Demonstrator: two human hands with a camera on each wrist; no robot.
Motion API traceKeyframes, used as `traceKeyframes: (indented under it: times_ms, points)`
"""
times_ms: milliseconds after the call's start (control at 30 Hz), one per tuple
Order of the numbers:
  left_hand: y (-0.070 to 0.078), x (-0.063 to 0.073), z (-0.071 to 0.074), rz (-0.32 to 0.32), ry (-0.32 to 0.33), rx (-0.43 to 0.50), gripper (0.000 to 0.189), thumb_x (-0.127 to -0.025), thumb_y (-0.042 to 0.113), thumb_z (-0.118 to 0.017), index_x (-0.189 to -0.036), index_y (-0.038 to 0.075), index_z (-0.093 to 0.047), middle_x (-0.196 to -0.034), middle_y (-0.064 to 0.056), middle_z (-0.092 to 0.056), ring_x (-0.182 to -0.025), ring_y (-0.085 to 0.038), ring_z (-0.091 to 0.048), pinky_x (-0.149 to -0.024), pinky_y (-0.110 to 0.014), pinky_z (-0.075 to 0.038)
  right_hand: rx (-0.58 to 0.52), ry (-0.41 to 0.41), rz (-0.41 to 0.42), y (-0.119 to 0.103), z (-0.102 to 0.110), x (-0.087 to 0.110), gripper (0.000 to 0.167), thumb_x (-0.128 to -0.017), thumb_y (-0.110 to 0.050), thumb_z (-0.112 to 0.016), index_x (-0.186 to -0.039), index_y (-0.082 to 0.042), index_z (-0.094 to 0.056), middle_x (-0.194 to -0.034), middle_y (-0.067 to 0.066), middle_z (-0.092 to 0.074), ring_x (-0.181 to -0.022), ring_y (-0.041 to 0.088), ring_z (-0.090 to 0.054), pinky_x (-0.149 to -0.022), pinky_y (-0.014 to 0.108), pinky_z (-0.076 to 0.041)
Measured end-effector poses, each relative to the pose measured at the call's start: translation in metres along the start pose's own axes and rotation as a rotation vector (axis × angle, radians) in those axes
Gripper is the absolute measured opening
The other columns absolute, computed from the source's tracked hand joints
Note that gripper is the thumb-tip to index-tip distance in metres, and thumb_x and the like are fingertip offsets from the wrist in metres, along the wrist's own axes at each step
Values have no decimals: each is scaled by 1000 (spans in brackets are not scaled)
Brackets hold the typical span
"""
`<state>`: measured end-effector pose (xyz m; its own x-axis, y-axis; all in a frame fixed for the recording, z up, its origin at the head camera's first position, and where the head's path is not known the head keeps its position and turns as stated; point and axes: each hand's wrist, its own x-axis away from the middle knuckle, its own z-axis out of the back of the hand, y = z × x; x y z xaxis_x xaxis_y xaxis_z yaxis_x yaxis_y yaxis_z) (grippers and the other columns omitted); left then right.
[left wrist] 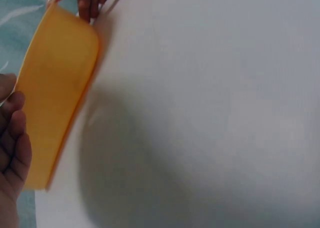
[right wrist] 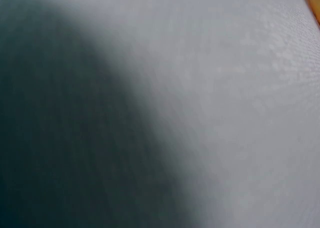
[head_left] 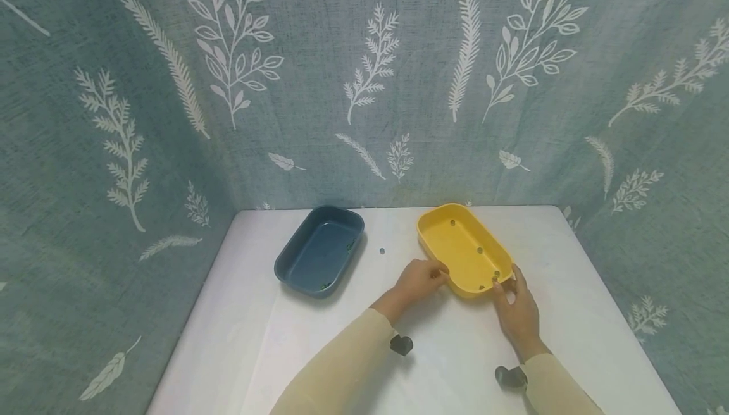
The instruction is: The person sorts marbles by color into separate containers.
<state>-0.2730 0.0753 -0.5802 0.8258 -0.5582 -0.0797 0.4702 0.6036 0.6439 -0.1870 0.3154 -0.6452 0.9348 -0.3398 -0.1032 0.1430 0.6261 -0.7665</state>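
A yellow rectangular tub (head_left: 457, 255) with rounded corners sits on the white table, several small round greenish pieces (head_left: 480, 250) scattered inside it. My left hand (head_left: 420, 280) pinches its near left rim; in the left wrist view the curled fingers (left wrist: 19, 133) lie against the outer wall. At the near right corner my right hand (head_left: 519, 314) grips the rim, thumb toward the front and fingers along the right side. Only a sliver of the tub (right wrist: 315, 1) shows in the right wrist view, where the hand itself is out of sight.
To the left stands a dark blue tub (head_left: 315, 252) of similar shape, with small green bits (head_left: 350, 248) along its right side. One tiny round piece (head_left: 382, 251) lies on the white table (head_left: 319, 333) between the tubs. Leaf-patterned cloth (head_left: 319, 86) hangs behind and at both sides.
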Motion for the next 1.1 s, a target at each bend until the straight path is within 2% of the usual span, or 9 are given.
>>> traceKeyframes:
  times_ms: [167,467,767,900,1100]
  points:
    - [-11,4,7,22,12,6,14,-94,26,-66,-104,20,-73,-72,14,-60,-64,-4,-53,-59,-18,-45,-7,4,8,1,-1,1,72,-101,-48,-45,-158,-25,-8,-142,23,-46,-131,48,-36,-106,66,-22]
    - [-35,17,24,60,36,-51,14,-93,23,-65,-103,17,-73,-75,10,-63,-66,-5,-55,-63,-23,-48,-16,-17,-36,2,0,0,72,-100,-53,-43,-157,-29,-7,-144,20,-45,-134,47,-33,-107,66,-20]
    - [-65,24,34,126,61,-69,15,-93,25,-64,-102,18,-73,-75,11,-62,-68,-6,-56,-67,-26,-49,-13,-13,-24,0,3,-1,72,-100,-51,-43,-158,-28,-7,-143,21,-46,-133,47,-34,-106,67,-21]
    - [-72,27,40,157,67,-52,16,-92,26,-65,-104,18,-73,-76,10,-64,-71,-8,-58,-69,-28,-50,-18,-17,-26,-2,3,0,72,-100,-51,-44,-158,-27,-7,-144,21,-45,-133,47,-34,-106,67,-21]
    - [-79,36,45,169,90,-40,19,-91,27,-67,-106,16,-71,-79,9,-65,-72,-8,-59,-68,-28,-51,-28,-35,-46,-3,3,1,73,-100,-52,-44,-157,-29,-5,-146,20,-42,-136,47,-30,-107,68,-18]
